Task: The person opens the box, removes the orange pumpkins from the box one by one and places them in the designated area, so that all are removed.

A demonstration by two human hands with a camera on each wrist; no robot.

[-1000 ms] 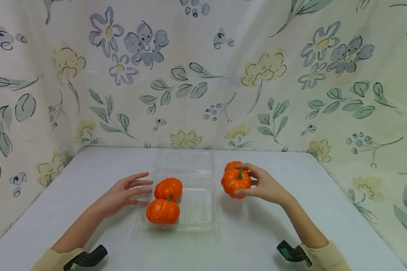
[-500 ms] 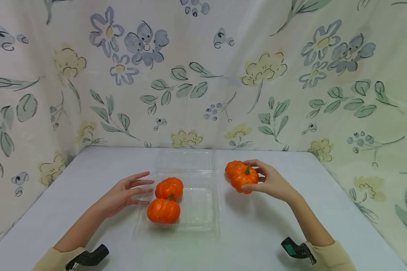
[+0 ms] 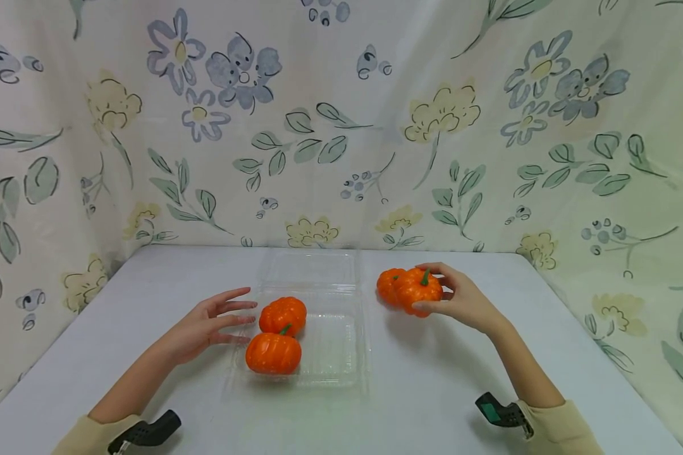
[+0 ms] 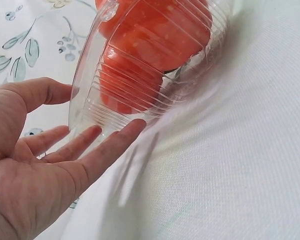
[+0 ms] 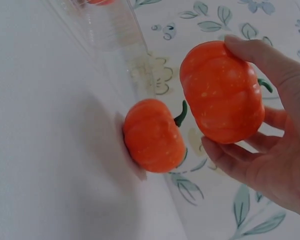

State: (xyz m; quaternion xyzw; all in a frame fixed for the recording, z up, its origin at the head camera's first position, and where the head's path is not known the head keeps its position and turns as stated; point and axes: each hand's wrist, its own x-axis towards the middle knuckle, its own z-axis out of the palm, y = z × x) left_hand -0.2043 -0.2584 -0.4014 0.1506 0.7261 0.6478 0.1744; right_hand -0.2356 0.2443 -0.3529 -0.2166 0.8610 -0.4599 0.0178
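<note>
My right hand (image 3: 461, 302) holds a small orange pumpkin (image 5: 221, 92) with a green stem between thumb and fingers, raised off the table. Another pumpkin (image 5: 154, 136) sits on the table just behind it, partly covered by the held one in the head view. My left hand (image 3: 207, 325) has its fingers spread at the left wall of a clear plastic clamshell box (image 3: 332, 354), fingertips right at the plastic (image 4: 85, 107). Inside the box, on its left side, lie two more pumpkins, one at the back (image 3: 283, 315) and one in front (image 3: 273, 355).
The box's clear lid (image 3: 308, 268) lies folded open toward the back of the white table (image 3: 421, 392). A floral curtain (image 3: 341, 126) hangs behind the table and along both sides. Black wrist cameras (image 3: 148, 433) sit on both sleeves.
My right hand has carried its pumpkin to the right and slightly back, uncovering more of the pumpkin behind it. My left hand and the boxed pumpkins have stayed in place.
</note>
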